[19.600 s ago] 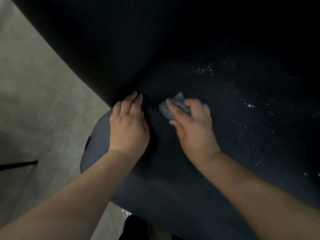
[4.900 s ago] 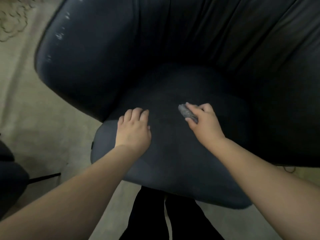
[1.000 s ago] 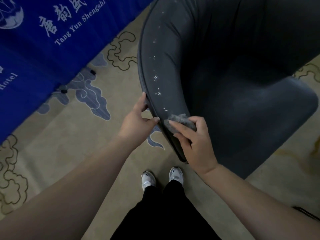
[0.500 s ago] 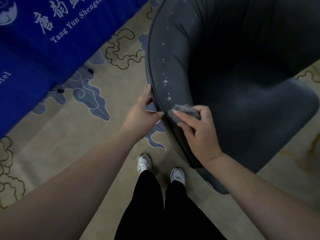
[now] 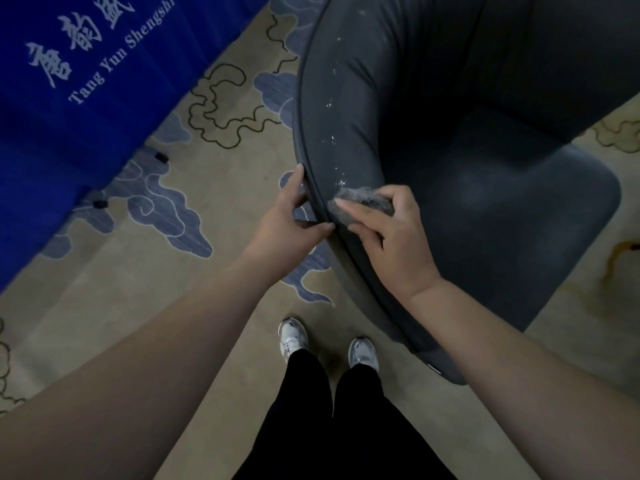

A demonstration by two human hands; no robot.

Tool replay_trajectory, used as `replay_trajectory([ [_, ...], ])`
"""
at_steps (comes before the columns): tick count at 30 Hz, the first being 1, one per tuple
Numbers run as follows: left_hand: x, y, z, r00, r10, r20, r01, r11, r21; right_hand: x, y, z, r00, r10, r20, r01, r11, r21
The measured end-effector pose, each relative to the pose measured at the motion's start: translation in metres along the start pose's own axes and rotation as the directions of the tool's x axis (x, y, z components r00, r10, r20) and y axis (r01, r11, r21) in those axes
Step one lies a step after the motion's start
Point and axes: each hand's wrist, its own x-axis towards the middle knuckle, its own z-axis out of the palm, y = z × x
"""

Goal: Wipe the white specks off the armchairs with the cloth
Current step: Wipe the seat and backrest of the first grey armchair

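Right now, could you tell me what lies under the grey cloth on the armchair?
The grey cloth, gripped by the right hand, lies on the armchair's rim. White specks show just beyond it; any specks beneath are covered.

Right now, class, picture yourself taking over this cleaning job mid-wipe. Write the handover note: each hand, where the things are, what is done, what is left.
Left hand: steadies the armchair by its outer rim, thumb on the edge.
Right hand: holds the grey cloth bunched under its fingers, pressed on the padded left arm of the chair.
Done: the stretch of arm below the cloth and the seat show no specks.
Left: a trail of white specks runs up the arm beyond the cloth towards the backrest. Wipe on upward along it, rim held.
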Motion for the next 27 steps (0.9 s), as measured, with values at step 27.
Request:
replay_trajectory([
  [27,0.052,0.029,-0.043,0.998,-0.018,0.063,0.016,1.000,0.019,0.051,-0.013,0.016,0.997,0.068,-0.045,-0.069,0.997,-0.032],
])
